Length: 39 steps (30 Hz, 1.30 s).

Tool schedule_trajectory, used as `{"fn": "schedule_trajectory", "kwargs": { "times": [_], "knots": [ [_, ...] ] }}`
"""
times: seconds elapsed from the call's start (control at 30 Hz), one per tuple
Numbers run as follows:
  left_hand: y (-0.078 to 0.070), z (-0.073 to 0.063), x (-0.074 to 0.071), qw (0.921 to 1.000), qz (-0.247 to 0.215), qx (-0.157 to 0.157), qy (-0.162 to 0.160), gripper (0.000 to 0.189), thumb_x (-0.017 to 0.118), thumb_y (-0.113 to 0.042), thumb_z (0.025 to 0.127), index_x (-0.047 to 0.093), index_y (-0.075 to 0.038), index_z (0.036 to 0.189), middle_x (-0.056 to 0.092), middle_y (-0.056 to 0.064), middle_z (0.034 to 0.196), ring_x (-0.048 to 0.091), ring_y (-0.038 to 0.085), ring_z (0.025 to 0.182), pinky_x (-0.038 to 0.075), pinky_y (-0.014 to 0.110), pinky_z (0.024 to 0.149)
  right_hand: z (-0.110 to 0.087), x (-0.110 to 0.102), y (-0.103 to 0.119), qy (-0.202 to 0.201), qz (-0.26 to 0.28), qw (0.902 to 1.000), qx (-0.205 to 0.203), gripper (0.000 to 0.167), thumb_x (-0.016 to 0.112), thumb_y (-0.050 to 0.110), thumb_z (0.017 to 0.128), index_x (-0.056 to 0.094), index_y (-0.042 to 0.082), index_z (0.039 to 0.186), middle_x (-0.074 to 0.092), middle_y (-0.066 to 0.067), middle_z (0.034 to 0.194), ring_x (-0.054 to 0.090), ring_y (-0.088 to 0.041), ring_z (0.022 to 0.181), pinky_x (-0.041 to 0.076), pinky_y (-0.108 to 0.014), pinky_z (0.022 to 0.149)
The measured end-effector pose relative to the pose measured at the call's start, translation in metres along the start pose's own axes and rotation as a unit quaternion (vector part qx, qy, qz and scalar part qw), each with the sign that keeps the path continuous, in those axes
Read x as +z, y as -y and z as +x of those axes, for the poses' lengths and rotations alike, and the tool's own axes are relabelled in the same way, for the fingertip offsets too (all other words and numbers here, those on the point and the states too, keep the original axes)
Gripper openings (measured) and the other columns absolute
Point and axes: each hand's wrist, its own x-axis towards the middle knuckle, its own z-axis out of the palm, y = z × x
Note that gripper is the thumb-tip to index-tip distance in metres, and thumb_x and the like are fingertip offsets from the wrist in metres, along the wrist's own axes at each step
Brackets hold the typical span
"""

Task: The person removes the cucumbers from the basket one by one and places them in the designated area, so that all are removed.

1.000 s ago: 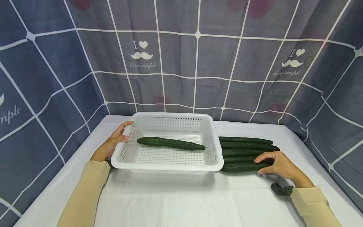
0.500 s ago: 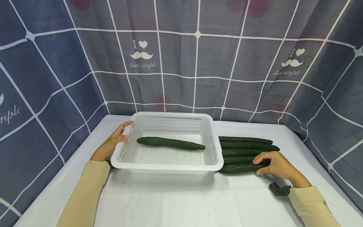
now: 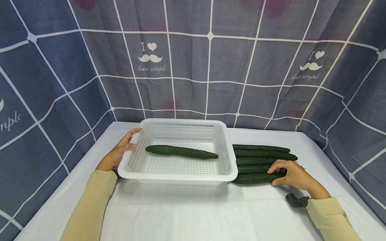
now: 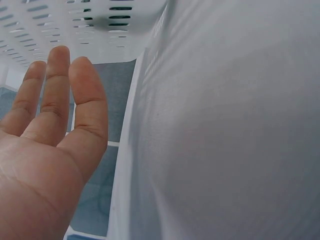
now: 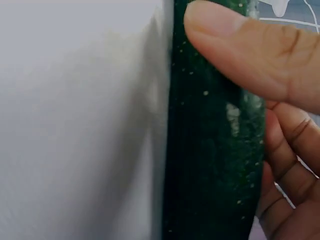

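A white perforated plastic basket (image 3: pixel 178 176) stands on the table with one long cucumber (image 3: pixel 181 152) lying across its floor. My left hand (image 3: pixel 120 151) rests against the basket's left side. In the left wrist view, fingers (image 4: pixel 55 100) of that hand are straight, close to the slotted wall. To the basket's right, my right hand (image 3: pixel 297 175) holds the nearest cucumber (image 3: pixel 251 179) of a row by its right end. Seen from the right wrist, the thumb (image 5: pixel 220 25) lies along this dark green cucumber, with other fingers on its far side.
Several more cucumbers (image 3: pixel 262 154) lie side by side behind the held one, their left ends near the basket. A white cloth (image 3: pixel 187 214) covers the table. Grey checked curtains (image 3: pixel 193 97) hang close behind it and along both sides.
My right hand has shifted slightly left along with the nearest cucumber, whose left end is now closer to the basket's rim. The left hand and the basket have stayed put.
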Motion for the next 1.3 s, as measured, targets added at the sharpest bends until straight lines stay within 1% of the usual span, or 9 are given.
{"fn": "schedule_trajectory", "kwargs": {
  "times": [0.27, 0.47, 0.57, 0.73, 0.9, 1.03, 1.2, 1.3],
  "knots": [
    [-0.002, -0.001, 0.000, 0.9999, 0.009, -0.008, -0.002, 0.060, 0.055, -0.016, 0.098, 0.046, -0.045, 0.150, 0.032, 0.004, 0.154, 0.048, 0.024, 0.129, 0.053, 0.047, 0.094, 0.001, -0.004, -0.001, 0.015, 0.000, 0.9997, -0.021, 0.035, 0.096, 0.002, 0.074, 0.080, 0.009, 0.104, 0.071, 0.010, 0.095, 0.058, -0.004, 0.085, 0.047, -0.023, 0.073],
    [-0.002, -0.001, 0.001, 0.9999, 0.011, -0.010, -0.004, 0.060, 0.055, -0.016, 0.098, 0.046, -0.045, 0.150, 0.032, 0.005, 0.155, 0.048, 0.024, 0.129, 0.053, 0.047, 0.094, 0.002, -0.005, -0.002, -0.001, 0.008, 0.9996, -0.026, 0.034, 0.094, -0.001, 0.075, 0.080, 0.007, 0.106, 0.074, 0.008, 0.096, 0.059, -0.008, 0.084, 0.046, -0.024, 0.071],
    [-0.002, -0.002, 0.001, 0.9998, 0.013, -0.011, -0.006, 0.061, 0.055, -0.016, 0.098, 0.045, -0.045, 0.150, 0.032, 0.005, 0.155, 0.048, 0.024, 0.129, 0.053, 0.047, 0.094, 0.003, -0.005, -0.001, -0.008, 0.033, 0.9990, -0.028, 0.036, 0.091, -0.005, 0.078, 0.079, 0.004, 0.110, 0.075, 0.006, 0.098, 0.061, -0.011, 0.084, 0.047, -0.024, 0.071],
    [-0.002, -0.001, 0.001, 0.9999, 0.010, -0.008, -0.004, 0.061, 0.055, -0.015, 0.098, 0.045, -0.045, 0.150, 0.031, 0.005, 0.155, 0.047, 0.024, 0.130, 0.053, 0.046, 0.094, 0.004, -0.004, 0.005, -0.004, 0.091, 0.9956, -0.022, 0.038, 0.083, -0.010, 0.085, 0.073, -0.004, 0.121, 0.075, 0.000, 0.104, 0.065, -0.012, 0.087, 0.051, -0.024, 0.072],
    [-0.001, -0.001, 0.001, 1.0000, 0.002, -0.002, 0.000, 0.059, 0.055, -0.014, 0.098, 0.047, -0.044, 0.149, 0.034, 0.003, 0.152, 0.050, 0.023, 0.129, 0.055, 0.044, 0.093, 0.006, -0.005, 0.015, 0.003, 0.141, 0.9899, -0.014, 0.035, 0.078, -0.011, 0.089, 0.070, -0.009, 0.124, 0.076, -0.003, 0.109, 0.069, -0.013, 0.092, 0.055, -0.022, 0.078],
    [0.001, 0.000, 0.000, 1.0000, -0.004, 0.004, 0.005, 0.058, 0.055, -0.014, 0.099, 0.047, -0.043, 0.149, 0.037, 0.002, 0.150, 0.053, 0.021, 0.125, 0.057, 0.043, 0.091, 0.008, -0.008, 0.021, 0.019, 0.172, 0.9847, -0.015, 0.035, 0.074, -0.012, 0.092, 0.067, -0.012, 0.126, 0.076, -0.004, 0.115, 0.071, -0.015, 0.098, 0.057, -0.022, 0.082],
    [0.001, 0.000, -0.001, 0.9999, -0.007, 0.007, 0.009, 0.058, 0.056, -0.014, 0.099, 0.047, -0.042, 0.149, 0.039, 0.001, 0.149, 0.054, 0.021, 0.125, 0.057, 0.043, 0.091, 0.012, -0.013, 0.029, 0.052, 0.203, 0.9778, -0.009, 0.033, 0.070, -0.011, 0.096, 0.067, -0.011, 0.129, 0.075, 0.001, 0.124, 0.072, -0.013, 0.104, 0.060, -0.025, 0.083],
    [0.001, 0.000, 0.000, 0.9999, -0.010, 0.006, 0.008, 0.058, 0.057, -0.014, 0.099, 0.047, -0.041, 0.149, 0.039, 0.002, 0.149, 0.055, 0.021, 0.124, 0.057, 0.043, 0.091, 0.016, -0.016, 0.034, 0.064, 0.217, 0.9741, -0.010, 0.033, 0.069, -0.012, 0.097, 0.066, -0.011, 0.129, 0.075, 0.002, 0.126, 0.072, -0.012, 0.107, 0.060, -0.025, 0.085]
  ]
}}
